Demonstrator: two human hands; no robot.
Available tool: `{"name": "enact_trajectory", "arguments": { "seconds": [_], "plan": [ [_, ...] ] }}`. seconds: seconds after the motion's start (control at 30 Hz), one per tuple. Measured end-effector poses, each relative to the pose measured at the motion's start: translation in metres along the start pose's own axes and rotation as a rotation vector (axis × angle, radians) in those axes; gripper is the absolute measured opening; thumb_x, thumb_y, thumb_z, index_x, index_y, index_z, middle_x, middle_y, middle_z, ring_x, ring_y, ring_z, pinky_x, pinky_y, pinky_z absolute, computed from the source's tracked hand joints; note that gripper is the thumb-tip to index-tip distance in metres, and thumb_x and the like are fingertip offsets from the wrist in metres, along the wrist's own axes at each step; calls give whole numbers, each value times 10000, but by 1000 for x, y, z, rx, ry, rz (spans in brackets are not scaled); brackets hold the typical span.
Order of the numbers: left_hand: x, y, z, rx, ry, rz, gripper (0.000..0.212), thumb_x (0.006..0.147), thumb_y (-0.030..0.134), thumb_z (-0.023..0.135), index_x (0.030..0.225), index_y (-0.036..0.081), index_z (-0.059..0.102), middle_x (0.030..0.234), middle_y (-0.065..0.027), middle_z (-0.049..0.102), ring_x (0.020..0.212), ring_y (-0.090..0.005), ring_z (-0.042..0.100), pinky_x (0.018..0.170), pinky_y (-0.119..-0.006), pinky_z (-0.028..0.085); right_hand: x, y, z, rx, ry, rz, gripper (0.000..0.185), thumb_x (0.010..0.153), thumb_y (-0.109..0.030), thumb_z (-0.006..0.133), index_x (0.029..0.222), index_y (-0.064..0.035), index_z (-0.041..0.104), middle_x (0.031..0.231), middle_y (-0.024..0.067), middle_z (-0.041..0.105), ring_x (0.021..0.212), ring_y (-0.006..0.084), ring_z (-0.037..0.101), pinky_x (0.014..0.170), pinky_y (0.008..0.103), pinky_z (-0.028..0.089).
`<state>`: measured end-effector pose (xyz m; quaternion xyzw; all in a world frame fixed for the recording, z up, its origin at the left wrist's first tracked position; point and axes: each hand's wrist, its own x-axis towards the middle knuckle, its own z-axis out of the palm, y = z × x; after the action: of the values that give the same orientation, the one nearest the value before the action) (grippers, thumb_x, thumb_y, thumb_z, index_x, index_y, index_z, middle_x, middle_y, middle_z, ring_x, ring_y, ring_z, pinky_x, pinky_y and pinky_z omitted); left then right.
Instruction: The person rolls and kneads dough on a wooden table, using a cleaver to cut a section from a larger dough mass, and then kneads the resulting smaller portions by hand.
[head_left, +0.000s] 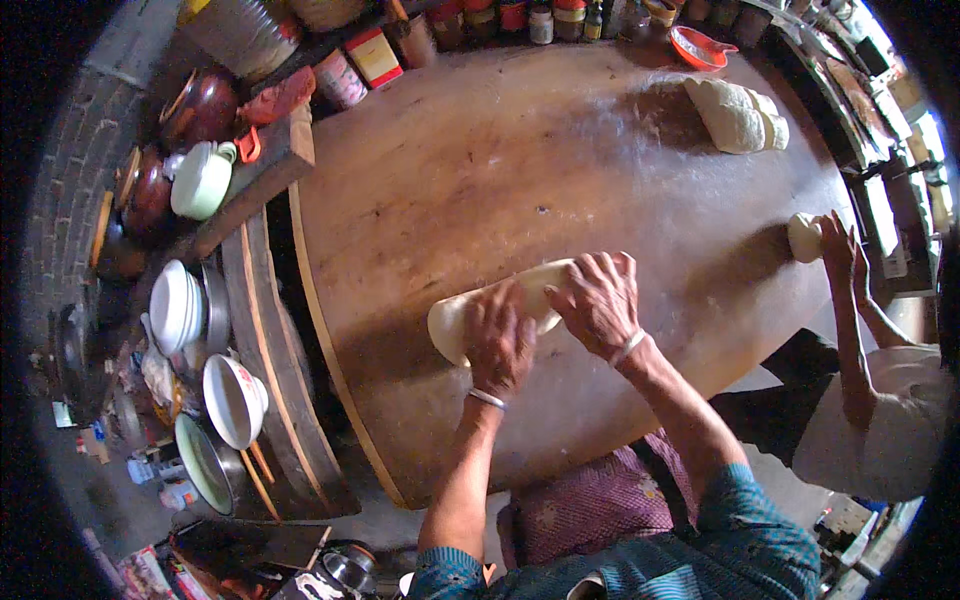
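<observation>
A thick, pale roll of dough (448, 327) lies on the brown wooden tabletop (420, 187) in front of me. My left hand (501, 334) presses down on it near its left end, the fingers slightly blurred. On the roll's right end rests my right hand (598, 300), its fingers spread over the top and covering that end. Each of my wrists carries a pale bangle. Both palms bear on the dough from above, and neither hand grasps around it. The undersides of my hands are hidden.
At the right edge a co-worker's hands (844, 240) press another dough lump (806, 237). Several dough pieces (735, 116) lie far right, near a red scoop (701, 49). Jars (568, 19) line the back edge. White bowls (232, 401) and chopsticks (260, 484) stand on the left wooden bench (274, 360).
</observation>
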<state>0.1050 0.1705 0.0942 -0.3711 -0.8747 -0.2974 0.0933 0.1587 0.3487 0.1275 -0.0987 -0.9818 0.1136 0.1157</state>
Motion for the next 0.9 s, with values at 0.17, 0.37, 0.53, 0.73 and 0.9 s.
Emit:
{"name": "enact_trajectory", "arguments": {
  "seconds": [0.17,0.37,0.53,0.73,0.9],
  "plan": [
    [-38,19,-27,-65,-182,186,442,930,259,603,1286,-2,574,1336,-159,558,1211,-332,526,1086,-464,395,-43,-20,28,8,86,65,479,853,-314,642,1236,-35,578,1319,136,548,1298,293,479,1150,561,220],
    [-3,1,-23,6,-142,203,279,897,204,618,1109,23,612,1180,-135,621,955,-316,574,864,-456,447,-13,-16,50,58,167,43,362,915,-280,511,1173,-68,651,1217,117,654,1216,304,574,1110,525,313],
    [65,-12,-5,-16,-174,96,187,942,185,577,1009,11,577,1043,-167,590,987,-351,558,894,-482,431,31,8,50,90,5,93,396,925,-279,514,1236,-65,630,1308,117,625,1291,298,531,1129,525,310],
    [123,-43,22,-18,-156,-20,294,979,197,518,1157,-34,562,1168,-219,586,1133,-388,534,1087,-521,346,89,34,59,216,1,61,403,918,-306,542,1187,-16,617,1307,173,595,1283,332,510,1120,520,313],
    [153,-67,47,-1,-105,-82,351,964,245,547,1191,-22,562,1268,-202,540,1229,-378,485,1130,-561,297,132,68,80,255,105,-105,402,898,-335,575,1128,-8,619,1236,193,616,1223,351,538,1082,492,351]
  ]
}}
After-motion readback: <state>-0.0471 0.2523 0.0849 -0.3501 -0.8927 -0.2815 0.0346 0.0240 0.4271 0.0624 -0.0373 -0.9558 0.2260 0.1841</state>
